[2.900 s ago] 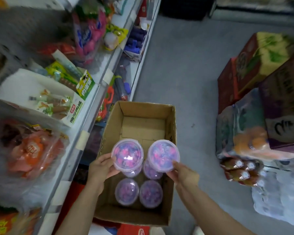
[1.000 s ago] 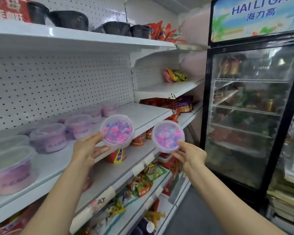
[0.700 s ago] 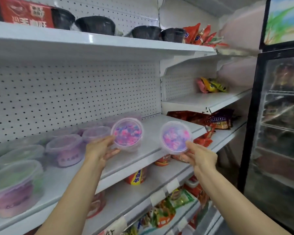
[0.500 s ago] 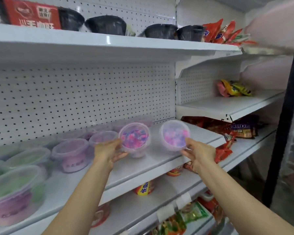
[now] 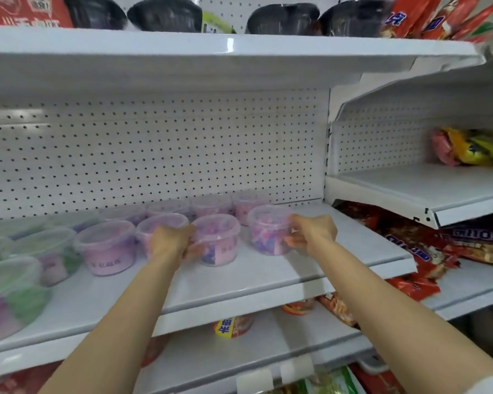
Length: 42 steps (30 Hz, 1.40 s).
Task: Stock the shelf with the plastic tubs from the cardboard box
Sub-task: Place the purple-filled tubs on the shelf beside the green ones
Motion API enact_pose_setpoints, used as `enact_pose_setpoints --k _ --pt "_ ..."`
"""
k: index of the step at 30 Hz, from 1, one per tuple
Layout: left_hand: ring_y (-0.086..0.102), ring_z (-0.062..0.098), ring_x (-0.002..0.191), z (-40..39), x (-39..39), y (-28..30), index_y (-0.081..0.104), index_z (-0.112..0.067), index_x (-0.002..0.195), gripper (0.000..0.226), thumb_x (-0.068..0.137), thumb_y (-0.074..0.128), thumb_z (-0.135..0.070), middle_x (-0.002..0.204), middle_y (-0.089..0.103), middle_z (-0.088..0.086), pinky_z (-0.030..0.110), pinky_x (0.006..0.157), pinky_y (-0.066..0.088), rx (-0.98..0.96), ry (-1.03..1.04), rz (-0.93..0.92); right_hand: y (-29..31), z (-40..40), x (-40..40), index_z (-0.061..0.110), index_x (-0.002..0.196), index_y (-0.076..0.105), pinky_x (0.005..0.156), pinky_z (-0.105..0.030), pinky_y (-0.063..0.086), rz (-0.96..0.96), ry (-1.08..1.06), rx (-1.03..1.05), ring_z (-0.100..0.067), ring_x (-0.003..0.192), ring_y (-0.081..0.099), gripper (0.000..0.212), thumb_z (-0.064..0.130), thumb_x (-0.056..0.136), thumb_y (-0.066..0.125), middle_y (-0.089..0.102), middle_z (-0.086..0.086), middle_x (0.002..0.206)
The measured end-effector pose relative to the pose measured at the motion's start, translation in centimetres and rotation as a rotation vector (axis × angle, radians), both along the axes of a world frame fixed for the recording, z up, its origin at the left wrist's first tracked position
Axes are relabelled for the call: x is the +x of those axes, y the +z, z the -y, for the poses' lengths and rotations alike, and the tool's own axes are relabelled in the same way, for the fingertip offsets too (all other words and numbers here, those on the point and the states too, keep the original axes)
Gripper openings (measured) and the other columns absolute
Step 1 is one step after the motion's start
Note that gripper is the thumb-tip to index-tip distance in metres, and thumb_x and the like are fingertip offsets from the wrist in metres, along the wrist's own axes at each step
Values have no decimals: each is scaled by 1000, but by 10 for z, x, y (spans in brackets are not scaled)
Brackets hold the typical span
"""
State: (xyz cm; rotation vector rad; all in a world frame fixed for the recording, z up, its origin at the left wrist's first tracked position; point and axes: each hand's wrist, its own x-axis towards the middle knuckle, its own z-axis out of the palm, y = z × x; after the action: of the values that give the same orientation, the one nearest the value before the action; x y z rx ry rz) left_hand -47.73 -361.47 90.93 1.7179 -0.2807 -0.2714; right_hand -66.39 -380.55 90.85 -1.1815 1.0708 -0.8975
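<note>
Both tubs have come down upright onto the white shelf [image 5: 268, 277], left hand [image 5: 170, 241] gripping one tub [image 5: 218, 240], right hand [image 5: 313, 233] the other [image 5: 268, 230].

My white shelf [image 5: 239, 280] carries pink tubs [image 5: 106, 247] along its back and green tubs [image 5: 15, 291] toward its left end.

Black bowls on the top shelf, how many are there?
4 black bowls, in a row: far left, next, past the gap, by the red packets. Others may be hidden.
</note>
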Motion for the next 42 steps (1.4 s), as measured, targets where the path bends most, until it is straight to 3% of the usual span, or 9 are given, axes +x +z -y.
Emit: enact_pose_setpoints --k 3,5,8,12,19,22,28,35,42 --pt "59 23 52 -3 -5 -13 57 -14 62 23 77 60 -32 64 62 8 28 53 53 -32 109 73 -24 18 -3 -2 105 66 82 -45 57 -133 40 -169 -31 80 71 25 8 82 61 71 -13 90" --pt "68 27 72 -8 -32 -32 62 -16 77 27 76 69 -42 77 69 4 39 74 56 -46 172 199 -38 18 -5 5 128 50 94 -37 49 -210 192 -354 -26 105 60 58 8 75 74 58 -8 112" --pt "62 32 100 11 -67 -52 49 -6 116 81 57 87 -46 113 61 11 39 83 50 131 118 243 -48 18 4 11 137 28 92 -32 45 -178 408 -471 -20 111 48 99 8 58 88 42 -3 124" --pt "49 38 122 49 -65 -56 32 0 129 107 50 92 -42 134 47 19 45 100 44 215 145 256 -48 28 19 11 136 29 92 -30 47 -117 482 -452 -21 114 53 103 1 53 88 51 -1 123" --pt "56 38 115 62 -53 -57 41 5 125 107 46 91 -47 127 56 22 42 93 48 278 271 294 -53 19 50 5 127 38 94 -41 47 -322 229 -581 -33 113 51 107 32 39 92 48 -13 125" --pt "59 36 112 60 -42 -59 42 3 128 103 52 89 -47 126 59 19 40 89 50 276 242 296 -56 23 53 6 126 38 95 -36 46 -277 291 -560 -28 112 49 98 27 46 92 41 -11 127" --pt "63 29 105 48 -19 -63 50 -9 127 97 48 87 -53 120 65 8 41 87 53 265 161 305 -56 33 51 9 121 37 85 -35 49 -181 345 -528 -27 108 58 84 15 56 89 56 -6 120" --pt "62 25 107 40 -6 -62 54 -9 125 85 56 88 -47 121 65 5 32 83 48 295 94 354 -55 27 61 7 118 42 86 -39 51 -195 309 -557 -27 108 57 93 24 43 94 54 -8 121" --pt "63 23 107 39 1 -63 55 -10 125 82 58 87 -46 121 66 3 34 88 50 308 48 373 -54 31 57 9 125 37 85 -33 46 -214 366 -519 -28 112 55 85 19 59 90 56 -7 125"
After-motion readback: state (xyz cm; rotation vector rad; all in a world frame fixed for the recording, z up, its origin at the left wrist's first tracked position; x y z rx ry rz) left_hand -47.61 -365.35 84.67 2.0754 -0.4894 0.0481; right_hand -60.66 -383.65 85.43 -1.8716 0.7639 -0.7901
